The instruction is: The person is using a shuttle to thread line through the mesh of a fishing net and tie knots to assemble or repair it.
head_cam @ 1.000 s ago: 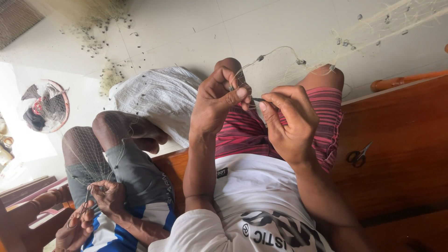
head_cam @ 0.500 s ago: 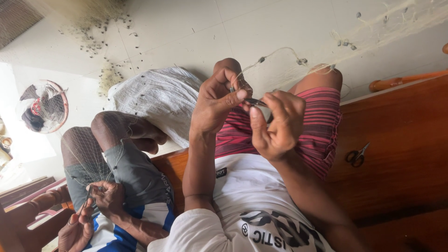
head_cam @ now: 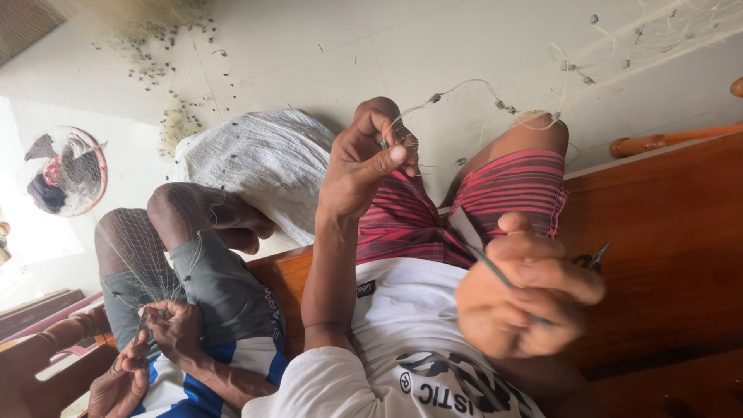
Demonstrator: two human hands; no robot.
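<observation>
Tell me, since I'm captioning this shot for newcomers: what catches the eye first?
The left hand pinches a thin weighted line up at centre frame. Close to the camera, lower right, the right hand grips a slim netting needle above the red striped shorts. At lower left, a second person's hands work fine netting.

Bright daylight is glaring in at the left edge across a pale tiled floor [head_cam: 309,54], where a round fan [head_cam: 66,172] is standing, a dark mat [head_cam: 27,23] is lying in the corner, and a polished reddish wooden bench [head_cam: 665,232] is running along the right.
</observation>
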